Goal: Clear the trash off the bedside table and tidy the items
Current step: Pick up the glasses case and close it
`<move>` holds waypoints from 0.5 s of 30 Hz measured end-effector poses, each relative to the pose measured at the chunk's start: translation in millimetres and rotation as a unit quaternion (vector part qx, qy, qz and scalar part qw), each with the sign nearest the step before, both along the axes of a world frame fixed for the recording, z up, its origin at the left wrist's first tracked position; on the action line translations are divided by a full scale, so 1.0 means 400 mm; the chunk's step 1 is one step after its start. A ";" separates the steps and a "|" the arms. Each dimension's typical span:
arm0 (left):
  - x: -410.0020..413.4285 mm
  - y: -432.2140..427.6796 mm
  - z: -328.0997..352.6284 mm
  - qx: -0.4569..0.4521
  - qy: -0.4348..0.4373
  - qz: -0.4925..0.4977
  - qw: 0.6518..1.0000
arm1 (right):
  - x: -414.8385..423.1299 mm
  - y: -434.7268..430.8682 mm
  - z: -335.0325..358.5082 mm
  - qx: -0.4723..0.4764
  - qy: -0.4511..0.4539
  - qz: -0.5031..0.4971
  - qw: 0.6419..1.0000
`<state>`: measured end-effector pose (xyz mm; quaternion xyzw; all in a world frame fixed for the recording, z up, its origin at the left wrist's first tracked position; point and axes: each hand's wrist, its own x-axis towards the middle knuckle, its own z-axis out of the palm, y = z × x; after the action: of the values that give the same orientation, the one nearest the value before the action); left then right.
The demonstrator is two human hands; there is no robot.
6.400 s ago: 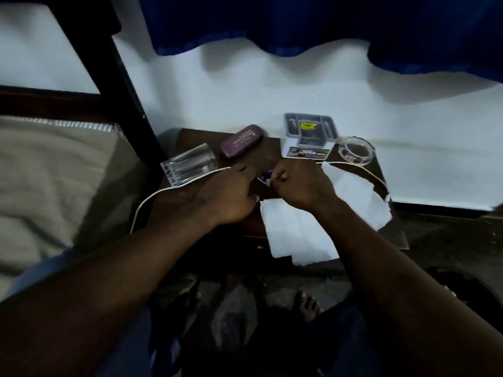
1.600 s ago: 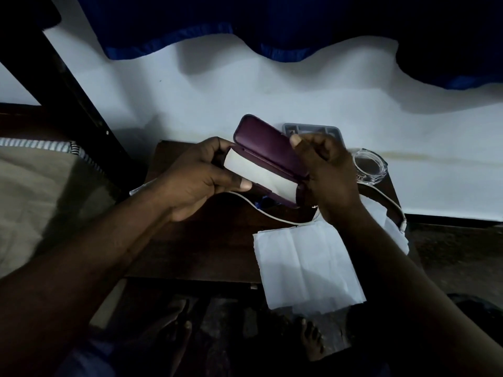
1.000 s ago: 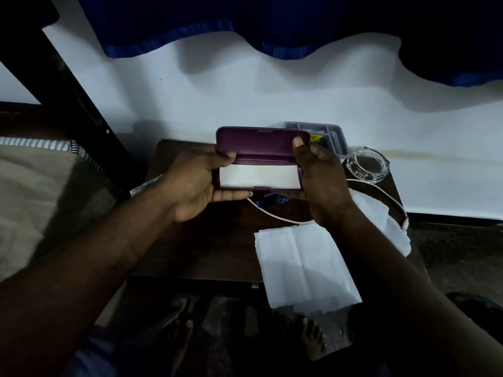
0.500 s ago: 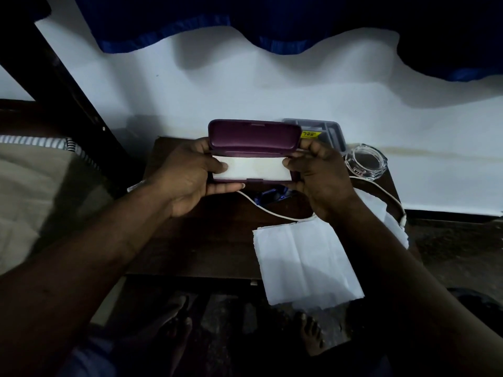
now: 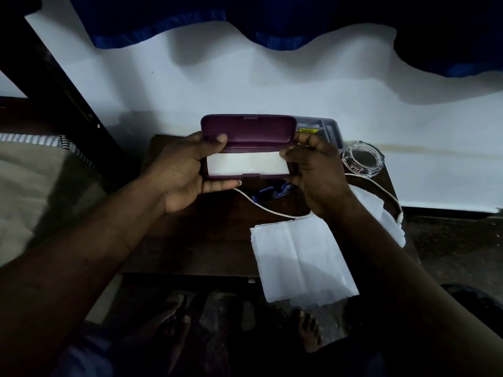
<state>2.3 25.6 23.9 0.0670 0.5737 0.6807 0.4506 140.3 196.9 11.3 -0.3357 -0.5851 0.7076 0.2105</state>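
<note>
In the head view, the left hand (image 5: 182, 170) and the right hand (image 5: 317, 172) hold a maroon case (image 5: 247, 129) in the air above the back of the dark tabletop (image 5: 190, 240). The case is open, with the lid tipped up toward the wall and a white lining showing in the lower half. The fingers (image 5: 221, 184) of the left hand grasp its left end, thumb on the lid edge. The right hand's fingers pinch its right end.

Under the case lie a small blue object (image 5: 265, 193) and a white cable (image 5: 272, 210). A white tissue (image 5: 299, 257) overhangs the front edge. A glass ashtray (image 5: 363, 159) and a grey tray (image 5: 326, 127) stand at the back right. A bed (image 5: 32, 191) is at the left.
</note>
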 end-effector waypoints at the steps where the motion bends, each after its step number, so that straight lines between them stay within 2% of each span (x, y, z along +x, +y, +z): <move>1: -0.002 0.000 0.000 0.004 -0.003 0.010 1.000 | 0.001 0.002 0.003 -0.014 0.009 0.004 1.000; 3: -0.008 -0.001 -0.002 0.008 -0.011 0.032 0.999 | 0.007 0.014 0.008 -0.047 0.032 0.007 0.998; 5: -0.019 -0.005 -0.005 0.010 -0.016 0.052 0.998 | 0.013 0.032 0.008 -0.042 0.018 -0.003 0.999; 7: -0.030 -0.009 -0.008 0.013 -0.020 0.073 0.997 | 0.021 0.048 -0.006 0.055 -0.062 -0.003 0.997; 8: -0.035 -0.010 -0.010 0.014 -0.023 0.083 0.996 | 0.025 0.056 -0.019 0.160 -0.123 0.010 0.979; 10: -0.041 -0.011 -0.014 0.012 -0.026 0.091 0.995 | 0.038 0.064 -0.048 0.375 -0.219 0.046 0.900; 11: -0.042 -0.011 -0.017 0.011 -0.027 0.092 0.995 | 0.045 0.067 -0.056 0.442 -0.243 0.060 0.861; 13: -0.043 -0.010 -0.020 0.010 -0.029 0.096 0.995 | 0.055 0.071 -0.066 0.502 -0.281 0.105 0.811; 15: -0.046 -0.011 -0.021 0.008 -0.028 0.097 0.995 | 0.059 0.069 -0.079 0.524 -0.330 0.166 0.768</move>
<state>-15.9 21.3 15.3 -0.0046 0.5592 0.7272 0.3979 163.8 224.4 -20.1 -0.2840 -0.9448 0.1612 0.0273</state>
